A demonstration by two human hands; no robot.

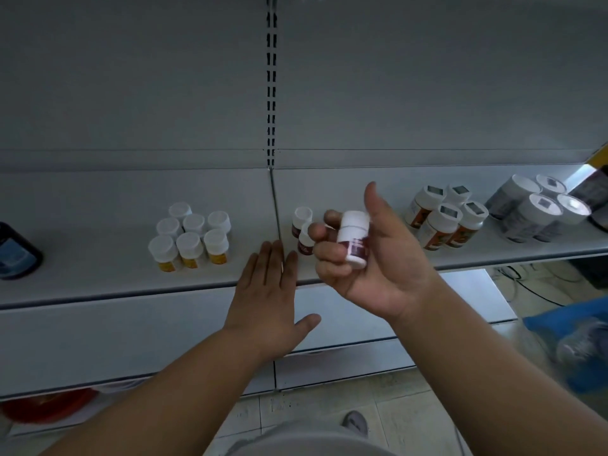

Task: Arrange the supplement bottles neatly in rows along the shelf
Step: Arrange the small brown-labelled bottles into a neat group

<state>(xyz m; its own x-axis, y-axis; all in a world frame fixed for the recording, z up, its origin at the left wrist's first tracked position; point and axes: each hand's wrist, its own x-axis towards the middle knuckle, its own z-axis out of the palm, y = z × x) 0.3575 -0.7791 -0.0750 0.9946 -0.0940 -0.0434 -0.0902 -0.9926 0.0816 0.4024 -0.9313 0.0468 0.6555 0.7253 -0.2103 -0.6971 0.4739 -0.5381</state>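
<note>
right hand [368,258] grip clamped on maroon-label bottle [353,240], long axis near upright, cap up. two matching bottles [302,230] just left-behind on shelf [98,274]. left hand [266,301] flat, fingers apart.

No writing can be read: the dark red label on the bottle [353,239] in the right hand [371,258], the yellow labels on the small bottles [189,240] and the square stickers on the caps [449,210] are blurred

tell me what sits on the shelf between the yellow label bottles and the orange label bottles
In the head view, two maroon-label bottles stand between them, with the right hand holding a third just in front.
</note>
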